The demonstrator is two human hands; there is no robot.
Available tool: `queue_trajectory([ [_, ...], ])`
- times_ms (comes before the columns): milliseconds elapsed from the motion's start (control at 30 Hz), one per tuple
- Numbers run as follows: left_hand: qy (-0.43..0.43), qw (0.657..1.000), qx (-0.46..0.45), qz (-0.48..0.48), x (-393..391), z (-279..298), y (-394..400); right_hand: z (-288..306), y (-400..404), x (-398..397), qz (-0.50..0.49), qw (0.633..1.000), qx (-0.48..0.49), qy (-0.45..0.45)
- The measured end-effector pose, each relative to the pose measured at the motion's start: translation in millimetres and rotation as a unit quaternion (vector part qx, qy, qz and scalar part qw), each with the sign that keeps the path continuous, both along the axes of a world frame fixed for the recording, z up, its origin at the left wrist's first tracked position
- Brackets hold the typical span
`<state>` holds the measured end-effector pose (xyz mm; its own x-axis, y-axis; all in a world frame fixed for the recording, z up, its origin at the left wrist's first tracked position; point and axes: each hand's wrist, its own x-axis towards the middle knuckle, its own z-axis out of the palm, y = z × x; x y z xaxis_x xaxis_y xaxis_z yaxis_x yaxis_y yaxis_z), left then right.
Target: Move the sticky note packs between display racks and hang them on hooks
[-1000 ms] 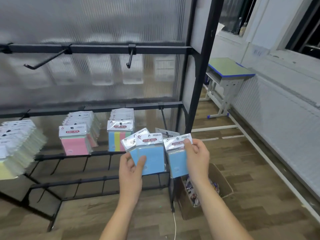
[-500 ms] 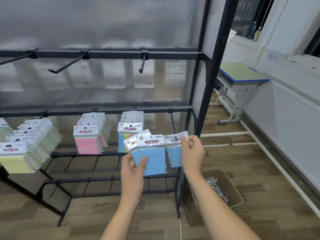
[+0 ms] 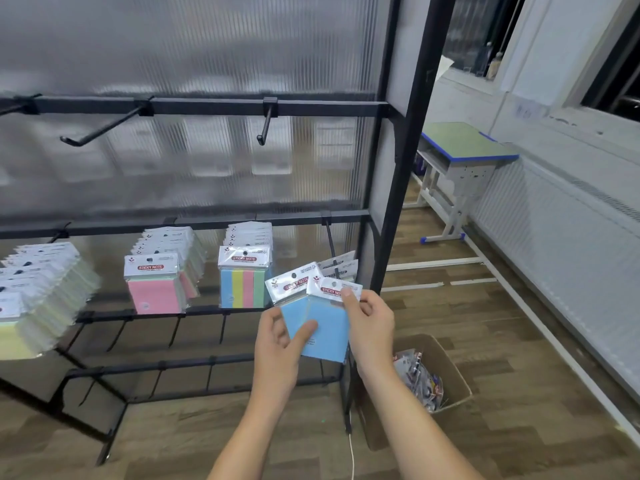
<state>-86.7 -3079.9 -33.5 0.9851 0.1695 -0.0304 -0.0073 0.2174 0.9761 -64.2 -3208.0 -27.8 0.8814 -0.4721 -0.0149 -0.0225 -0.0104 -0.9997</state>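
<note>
I see a black display rack (image 3: pixel 401 188) backed by ribbed translucent panel, over wood flooring. Near its right post, my left hand (image 3: pixel 277 337) grips two blue sticky note packs (image 3: pixel 323 327) from below, thumb across the front one. My right hand (image 3: pixel 372 323) pinches the front pack's white header. A cardboard box (image 3: pixel 446 379) sits lower right.
</note>
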Motion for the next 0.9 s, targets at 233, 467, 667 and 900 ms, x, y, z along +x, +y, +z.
queue_trajectory([
  [233, -0.010, 0.998, 0.037, 0.058, 2.7, -7.2, 14.7, 2.0, -25.2, 1.5, 0.015, 0.998, -0.048, -0.042],
  [467, -0.022, 0.998, 0.039, 0.050, -0.6, -4.4, 18.5, -0.9, -6.5, 24.8, -0.022, 0.992, -0.117, -0.029],
  [667, -0.027, 0.998, 0.039, 0.036, 1.4, -3.0, 18.1, 0.7, -3.2, 33.6, -0.039, 0.991, -0.126, -0.036],
  [900, -0.034, 0.998, 0.051, 0.028, 5.6, -2.9, 16.1, -1.4, -1.7, 22.0, -0.039, 0.989, -0.124, -0.068],
])
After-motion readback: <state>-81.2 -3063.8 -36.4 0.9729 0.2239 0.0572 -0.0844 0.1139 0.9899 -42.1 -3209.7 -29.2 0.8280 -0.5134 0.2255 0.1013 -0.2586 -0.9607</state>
